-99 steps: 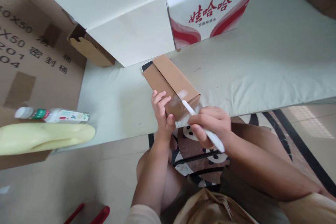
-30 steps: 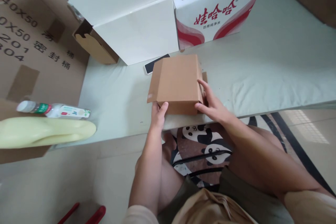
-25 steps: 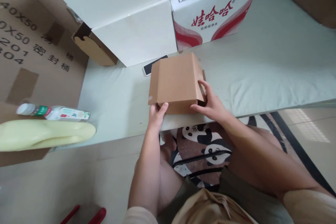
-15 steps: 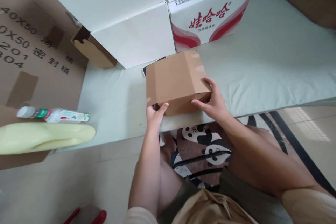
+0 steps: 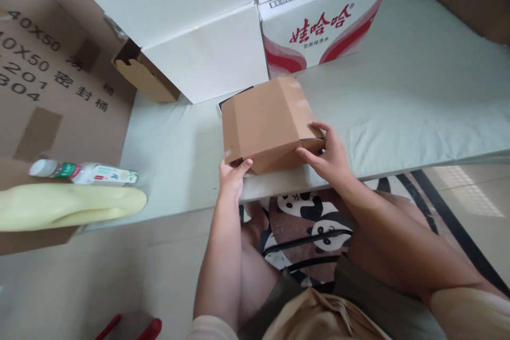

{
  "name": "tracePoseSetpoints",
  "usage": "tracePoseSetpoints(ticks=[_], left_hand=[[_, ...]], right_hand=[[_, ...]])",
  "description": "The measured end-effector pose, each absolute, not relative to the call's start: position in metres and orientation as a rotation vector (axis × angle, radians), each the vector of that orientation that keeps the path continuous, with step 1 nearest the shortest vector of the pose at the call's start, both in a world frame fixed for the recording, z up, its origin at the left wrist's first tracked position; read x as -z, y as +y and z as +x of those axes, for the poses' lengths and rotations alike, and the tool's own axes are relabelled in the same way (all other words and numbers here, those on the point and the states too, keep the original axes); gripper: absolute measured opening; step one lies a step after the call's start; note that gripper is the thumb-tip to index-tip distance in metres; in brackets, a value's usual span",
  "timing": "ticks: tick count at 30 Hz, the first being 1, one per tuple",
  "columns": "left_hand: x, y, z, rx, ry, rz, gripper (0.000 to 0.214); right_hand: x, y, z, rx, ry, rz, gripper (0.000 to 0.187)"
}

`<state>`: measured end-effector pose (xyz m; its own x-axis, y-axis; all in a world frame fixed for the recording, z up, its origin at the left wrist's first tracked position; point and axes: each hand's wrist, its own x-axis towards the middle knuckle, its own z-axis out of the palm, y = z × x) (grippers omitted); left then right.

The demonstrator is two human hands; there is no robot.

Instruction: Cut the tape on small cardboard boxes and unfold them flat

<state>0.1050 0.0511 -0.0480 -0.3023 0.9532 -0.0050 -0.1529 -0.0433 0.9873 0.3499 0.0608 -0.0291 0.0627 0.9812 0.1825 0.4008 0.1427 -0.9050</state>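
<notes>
A brown cardboard box (image 5: 266, 122) lies near the front edge of the cloth-covered table (image 5: 175, 159), its side flaps spread slightly outward. My left hand (image 5: 232, 176) grips its near left corner, thumb on the front and the other fingers mostly hidden behind the edge. At the near right corner my right hand (image 5: 329, 154) holds the box, thumb on the front face and fingers on the right flap. Behind the box a flat dark object with a pale edge (image 5: 223, 105) shows only in part.
White cartons stand at the back, one with red lettering (image 5: 322, 32). On the left are a large printed cardboard box (image 5: 51, 79), a small open brown box (image 5: 149, 77), a plastic bottle (image 5: 83, 172) and a pale yellow object (image 5: 75, 206). Below, a panda-patterned surface (image 5: 306, 212) shows between the legs.
My right hand has shifted slightly right, and the flap at the box's near right corner sticks out a little further. My left hand still grips its corner; the view has moved slightly.
</notes>
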Motion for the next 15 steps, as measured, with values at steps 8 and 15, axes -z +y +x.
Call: tracePoseSetpoints(ticks=[8,15], left_hand=[[0.0471,0.0507,0.1039,-1.568,1.573,0.929,0.071],[0.0510,0.0488,0.0995,-1.694,1.517,0.850,0.042]], right_hand=[[0.0286,0.0570,0.3455,-0.798,-1.504,-1.423,0.048],[0.0336,0.0630,0.3500,-0.749,-1.325,-1.365,0.034]])
